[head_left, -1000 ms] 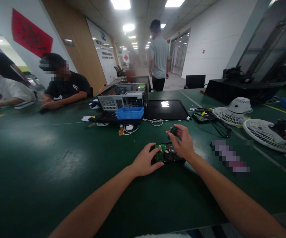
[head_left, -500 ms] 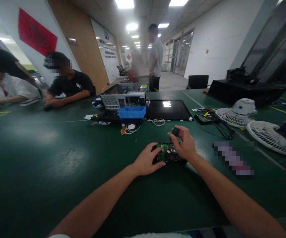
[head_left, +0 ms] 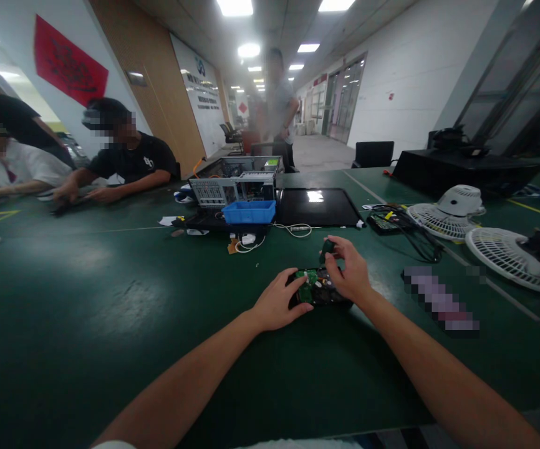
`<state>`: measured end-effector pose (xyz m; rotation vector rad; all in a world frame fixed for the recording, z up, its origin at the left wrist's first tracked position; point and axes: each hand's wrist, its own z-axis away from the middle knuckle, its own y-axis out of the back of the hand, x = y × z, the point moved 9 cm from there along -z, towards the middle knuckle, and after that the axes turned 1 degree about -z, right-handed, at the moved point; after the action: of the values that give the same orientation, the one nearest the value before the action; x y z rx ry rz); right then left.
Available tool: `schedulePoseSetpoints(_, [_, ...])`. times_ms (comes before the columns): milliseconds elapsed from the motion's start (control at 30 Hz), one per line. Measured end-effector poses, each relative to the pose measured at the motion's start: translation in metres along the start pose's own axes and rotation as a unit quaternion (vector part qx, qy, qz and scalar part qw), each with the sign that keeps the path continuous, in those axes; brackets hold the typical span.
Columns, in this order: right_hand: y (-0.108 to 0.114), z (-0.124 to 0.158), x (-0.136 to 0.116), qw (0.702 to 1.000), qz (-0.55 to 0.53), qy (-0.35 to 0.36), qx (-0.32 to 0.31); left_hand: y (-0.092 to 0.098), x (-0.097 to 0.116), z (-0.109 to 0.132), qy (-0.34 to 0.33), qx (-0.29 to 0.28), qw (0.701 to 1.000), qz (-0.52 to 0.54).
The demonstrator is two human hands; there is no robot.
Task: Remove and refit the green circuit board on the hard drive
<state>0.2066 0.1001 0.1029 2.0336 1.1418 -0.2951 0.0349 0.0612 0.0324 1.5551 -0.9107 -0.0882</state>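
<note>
An opened black device [head_left: 330, 295] with a green circuit board and loose wires inside lies on the green table. My left hand [head_left: 277, 302] grips its left end, thumb on the near edge and fingers over the far edge and board. Between the thumb and fingers of my right hand [head_left: 350, 271] is a small dark stubby piece [head_left: 327, 249], held up above the device's far edge. What kind of part it is cannot be made out. The right palm hides the device's right end.
Beyond my hands stand a blue tray [head_left: 249, 212], an open computer case [head_left: 232, 181] and a flat black screen [head_left: 317, 209]. To the right lie a circuit board with cables [head_left: 386, 221], white fan parts [head_left: 438, 221] and a blurred-out flat object [head_left: 441, 299]. Co-workers sit at far left.
The dark piece in my right hand has tilted more upright and shifted slightly left. My left hand and the device stay put. A standing person in the background has moved left.
</note>
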Motion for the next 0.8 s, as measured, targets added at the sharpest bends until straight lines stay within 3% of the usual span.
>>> schedulePoseSetpoints(133, [0.002,0.000,0.004,0.999,0.025,-0.014,0.026,-0.002,0.000,-0.001,-0.002,0.004,1.000,-0.008])
schedulePoseSetpoints(567, [0.003,0.002,-0.005,0.990,0.006,0.090,0.108,-0.003,-0.003,-0.001,-0.022,0.003,1.000,0.010])
schedulePoseSetpoints(800, [0.009,0.001,-0.013,0.989,0.037,0.110,0.091,-0.001,-0.001,0.000,-0.014,0.001,1.000,0.012])
